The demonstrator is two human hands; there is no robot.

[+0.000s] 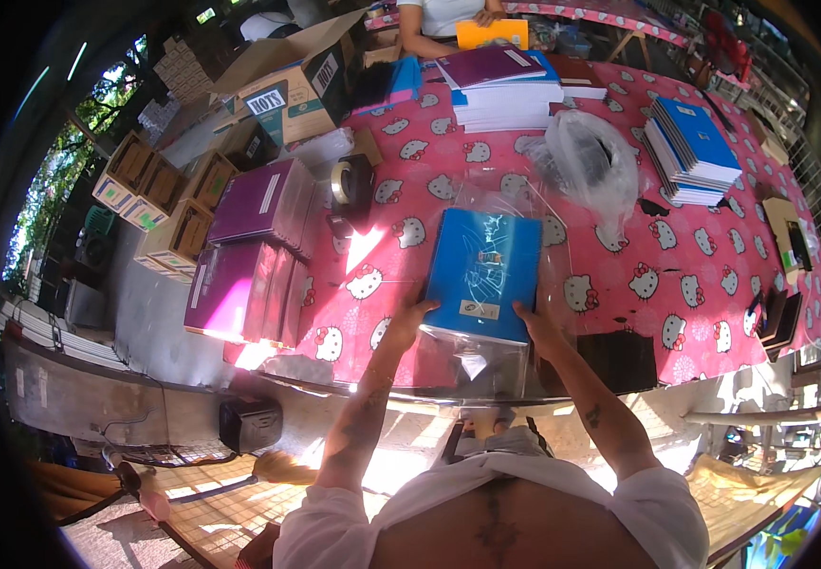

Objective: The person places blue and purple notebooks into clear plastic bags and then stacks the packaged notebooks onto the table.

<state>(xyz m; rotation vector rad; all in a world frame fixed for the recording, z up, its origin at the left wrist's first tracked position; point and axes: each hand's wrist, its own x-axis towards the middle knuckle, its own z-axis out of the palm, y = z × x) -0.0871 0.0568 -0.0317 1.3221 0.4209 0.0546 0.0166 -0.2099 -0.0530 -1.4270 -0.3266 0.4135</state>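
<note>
A stack of blue notebooks (482,270) wrapped in clear plastic lies on the pink cartoon-cat tablecloth (657,247) in front of me. My left hand (411,321) grips its near left corner. My right hand (535,329) grips its near right corner. Loose clear plastic hangs below the stack at the table's front edge.
A crumpled clear bag (589,161), a blue notebook pile (693,147) and a purple-topped pile (503,87) lie farther back. Purple packs (249,247), a tape dispenser (350,185) and cardboard boxes (292,81) stand left. Another person (443,21) sits at the far side.
</note>
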